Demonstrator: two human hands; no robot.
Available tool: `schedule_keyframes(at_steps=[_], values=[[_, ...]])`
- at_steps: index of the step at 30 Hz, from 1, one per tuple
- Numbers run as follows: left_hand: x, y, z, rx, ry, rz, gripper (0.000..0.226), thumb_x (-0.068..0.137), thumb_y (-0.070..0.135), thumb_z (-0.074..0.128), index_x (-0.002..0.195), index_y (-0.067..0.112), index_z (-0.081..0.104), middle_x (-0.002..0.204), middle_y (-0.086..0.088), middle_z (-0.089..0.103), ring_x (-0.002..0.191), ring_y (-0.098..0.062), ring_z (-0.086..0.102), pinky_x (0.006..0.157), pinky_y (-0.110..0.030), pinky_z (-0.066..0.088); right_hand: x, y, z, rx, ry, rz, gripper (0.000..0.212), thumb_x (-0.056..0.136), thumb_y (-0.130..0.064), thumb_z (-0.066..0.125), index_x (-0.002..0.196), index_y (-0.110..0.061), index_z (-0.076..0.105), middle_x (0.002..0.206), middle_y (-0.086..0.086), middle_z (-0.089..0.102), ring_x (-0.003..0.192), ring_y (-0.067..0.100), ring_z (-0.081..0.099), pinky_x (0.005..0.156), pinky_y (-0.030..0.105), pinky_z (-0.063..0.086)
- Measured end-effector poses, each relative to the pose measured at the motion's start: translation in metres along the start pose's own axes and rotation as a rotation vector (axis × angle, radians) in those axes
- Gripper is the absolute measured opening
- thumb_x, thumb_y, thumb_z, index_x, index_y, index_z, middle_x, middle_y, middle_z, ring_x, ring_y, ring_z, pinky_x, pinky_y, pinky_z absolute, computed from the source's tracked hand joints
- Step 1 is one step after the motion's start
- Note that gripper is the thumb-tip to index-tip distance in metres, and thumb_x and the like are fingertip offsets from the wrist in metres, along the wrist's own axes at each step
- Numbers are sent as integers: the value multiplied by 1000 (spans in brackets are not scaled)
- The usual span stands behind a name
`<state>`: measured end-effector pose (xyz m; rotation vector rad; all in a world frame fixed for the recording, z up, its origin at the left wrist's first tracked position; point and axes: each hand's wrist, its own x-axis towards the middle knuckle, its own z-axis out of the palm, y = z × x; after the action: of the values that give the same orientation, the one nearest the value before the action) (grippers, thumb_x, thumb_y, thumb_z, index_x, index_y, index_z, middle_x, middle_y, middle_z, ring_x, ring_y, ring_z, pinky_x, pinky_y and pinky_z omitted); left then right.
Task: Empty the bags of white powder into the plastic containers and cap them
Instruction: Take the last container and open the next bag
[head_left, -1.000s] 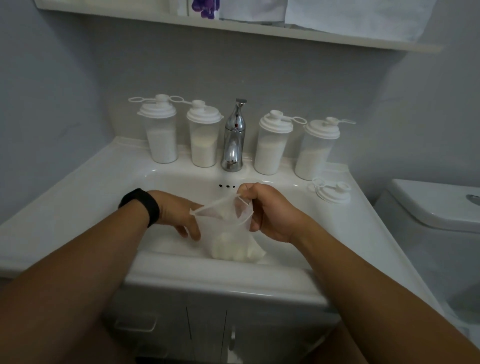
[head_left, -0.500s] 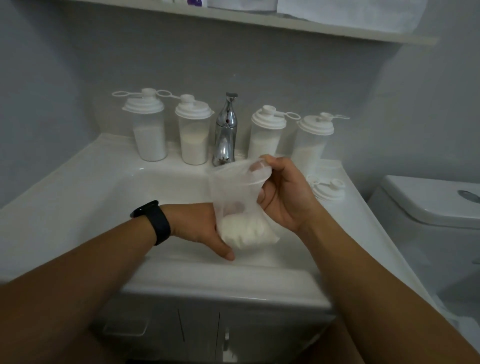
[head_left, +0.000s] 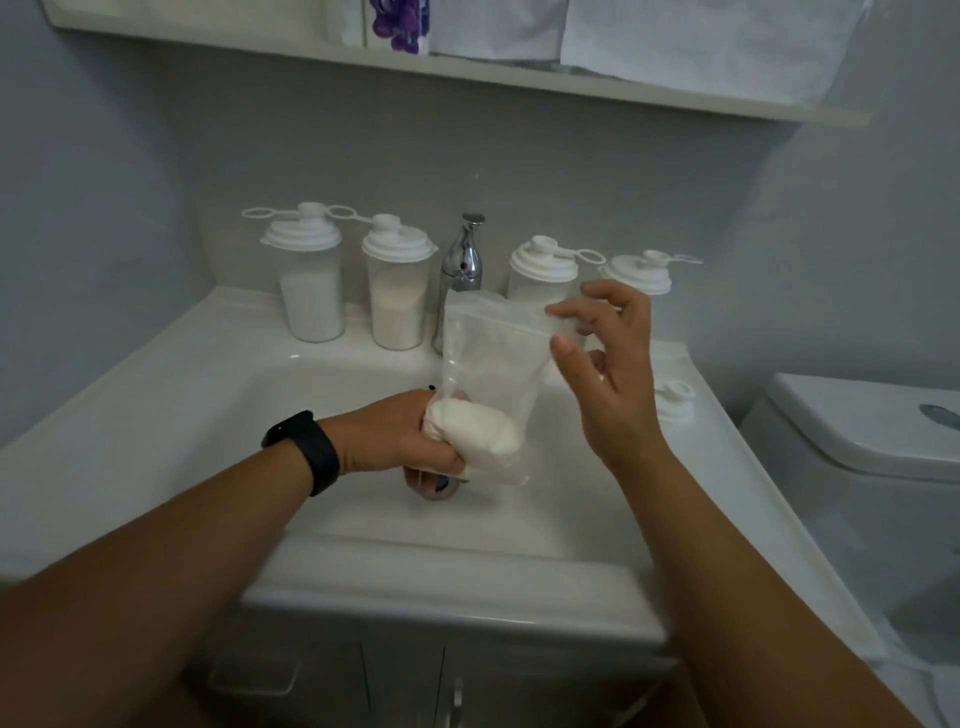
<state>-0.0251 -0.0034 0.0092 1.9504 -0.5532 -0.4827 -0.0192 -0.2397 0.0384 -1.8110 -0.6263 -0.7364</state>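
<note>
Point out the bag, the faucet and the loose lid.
bag (head_left: 493, 353), head view, clear upper panel.
faucet (head_left: 464, 260), head view, chrome body.
loose lid (head_left: 675, 402), head view, top, beside right wrist.

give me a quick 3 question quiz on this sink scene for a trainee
1. True or false: the bag of white powder is held upright above the sink.
2. Which hand grips the powder-filled bottom of the bag? A) left hand B) right hand C) neither
3. Fill in: the loose lid lies on the sink top to the ____ of the faucet.

Key
1. True. The powder sits in the bottom and the mouth points up.
2. A. The right hand pinches the bag's top edge.
3. Right, below the rightmost capped container.
</note>
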Motion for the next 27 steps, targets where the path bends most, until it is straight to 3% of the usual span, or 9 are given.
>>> schedule_keyframes(at_steps=[3,6,11,17,22,25,27], values=[[0,-1,-3,41,-7,-12,53,63,37,76,103,3,67,71,-9,70,58,-20,68,54,-28,53,-2,0,3,-143,-39,-33,29,92,-50,59,110,-30,69,132,-4,41,122,15,42,100,19,38],[-1,-2,-4,84,-26,-39,45,65,31,78,103,9,66,83,-19,73,59,-21,69,54,-29,53,-3,1,3,-181,-59,-43,22,94,-47,59,100,-29,70,124,-8,46,116,15,38,100,16,30],[0,-5,-2,143,-90,-109,28,85,8,78,109,12,65,88,-7,76,68,-24,73,58,-29,56,-4,2,8,-164,-94,-63,7,95,-31,65,92,-25,67,112,-17,48,111,10,40,99,46,39],[3,-3,0,45,-132,-90,31,89,16,76,118,20,65,103,-9,78,72,-24,73,61,-28,57,-6,-13,14,-204,81,-243,15,95,-23,62,89,-11,67,107,1,49,104,20,43,94,30,33],[1,-1,0,3,-112,-66,30,90,7,77,117,15,65,92,-3,77,75,-25,74,61,-27,57,-2,-10,10,-37,81,-84,18,99,-38,52,115,-32,58,120,2,50,114,22,50,99,30,38],[-2,5,-2,-101,-42,22,35,83,12,77,116,11,65,89,-6,76,73,-27,71,59,-28,56,-1,-9,8,140,162,50,25,99,-43,42,117,-32,56,116,1,52,99,9,52,89,25,41],[-2,10,-4,-168,52,98,43,83,17,77,124,13,63,95,-6,78,72,-27,72,59,-29,56,1,-6,11,315,152,196,31,98,-48,43,108,-25,61,102,1,59,84,11,53,78,29,43]])
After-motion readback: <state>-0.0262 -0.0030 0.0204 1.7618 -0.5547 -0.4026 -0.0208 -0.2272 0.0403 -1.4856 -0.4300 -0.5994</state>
